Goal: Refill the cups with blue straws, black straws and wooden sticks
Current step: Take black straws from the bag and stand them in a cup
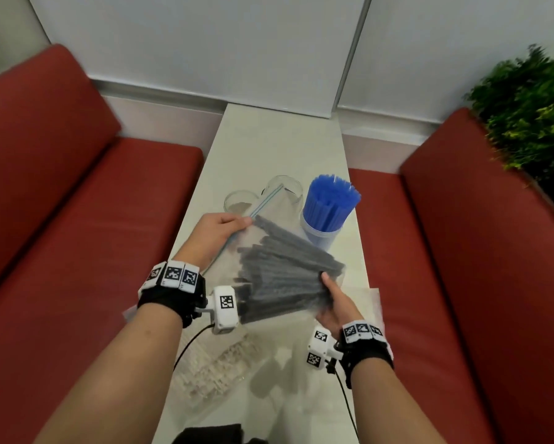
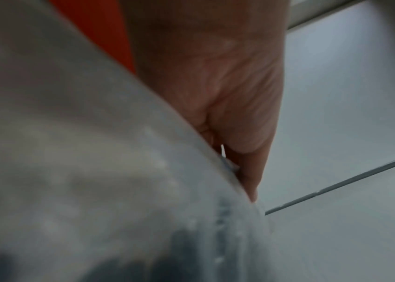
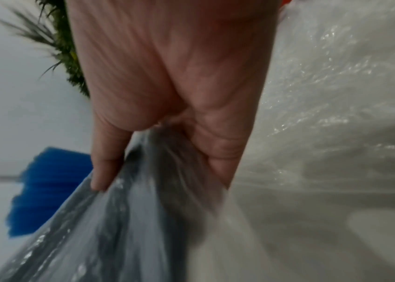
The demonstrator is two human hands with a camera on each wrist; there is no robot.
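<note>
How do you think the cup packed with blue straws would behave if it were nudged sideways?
The cup would probably tip easily: the blue straws fan out well above its rim, making it top-heavy. It likely slides readily too, as the table looks smooth.

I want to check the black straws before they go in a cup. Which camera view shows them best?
The head view: the black straws lie fanned inside the clear zip bag, held by the left hand and right hand. The right wrist view shows only dark blurred streaks through plastic; the left wrist view, a dim dark patch.
</note>
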